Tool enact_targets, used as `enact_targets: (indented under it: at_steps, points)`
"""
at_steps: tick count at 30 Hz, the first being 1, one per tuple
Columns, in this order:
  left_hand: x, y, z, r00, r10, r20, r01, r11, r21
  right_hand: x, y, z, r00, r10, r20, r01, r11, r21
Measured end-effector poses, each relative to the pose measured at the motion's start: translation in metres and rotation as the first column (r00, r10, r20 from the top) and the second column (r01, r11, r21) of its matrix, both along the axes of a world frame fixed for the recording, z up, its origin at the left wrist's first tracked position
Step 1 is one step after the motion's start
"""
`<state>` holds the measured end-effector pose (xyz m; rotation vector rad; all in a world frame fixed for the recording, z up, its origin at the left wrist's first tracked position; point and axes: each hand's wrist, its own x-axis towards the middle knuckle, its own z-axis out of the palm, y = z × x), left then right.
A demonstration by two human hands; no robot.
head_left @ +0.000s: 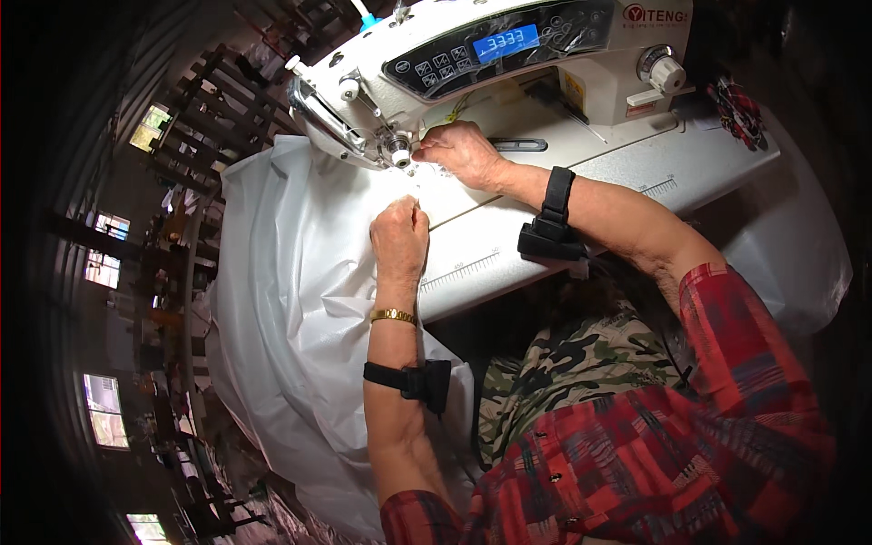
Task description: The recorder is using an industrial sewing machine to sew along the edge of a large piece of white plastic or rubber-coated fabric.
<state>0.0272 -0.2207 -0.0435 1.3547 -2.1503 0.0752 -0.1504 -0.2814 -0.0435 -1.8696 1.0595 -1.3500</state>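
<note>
A white sewing machine (363, 91) stands in front of me, its lit needle area (413, 173) glaring white. My right hand (459, 156) is closed beside the round tension dial (397, 150), fingertips pressed together close to the needle. My left hand (400, 238) is closed in a pinch just below the needle area, at the edge of the machine bed. Whatever either set of fingers holds is too small or too washed out to make out. A large white plastic-like sheet (272, 272) lies left of and under my left hand, draping down in folds.
On the machine bed (627, 173) lie a slim grey metal tool (520, 144) and a dark tool with a thin shaft (570, 113). A red-and-dark bundle (738, 113) sits at the right end. A blue-lit display panel (506, 44) faces me. Translucent sheeting (790, 245) hangs at the right.
</note>
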Motion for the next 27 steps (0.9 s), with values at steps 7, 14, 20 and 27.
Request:
enact_targets:
  at_steps: [7, 14, 20, 27]
  points:
    - [-0.002, 0.014, -0.001, 0.998, -0.044, -0.037, 0.043, 0.999, -0.010, -0.003, -0.004, 0.001, 0.999, 0.024, 0.046, -0.022, 0.999, -0.032]
    - [-0.005, 0.042, -0.003, 0.995, -0.057, -0.088, 0.057, 0.998, 0.001, -0.005, -0.004, 0.000, 0.995, 0.073, 0.071, -0.070, 0.997, -0.045]
    - [-0.005, 0.048, -0.002, 0.994, -0.042, -0.101, 0.046, 0.998, 0.036, -0.006, -0.010, -0.005, 0.981, 0.155, 0.117, -0.160, 0.987, 0.034]
    - [0.001, 0.034, -0.003, 0.992, -0.054, -0.115, 0.057, 0.998, 0.018, -0.005, -0.010, -0.008, 0.984, 0.139, 0.112, -0.147, 0.987, 0.062]
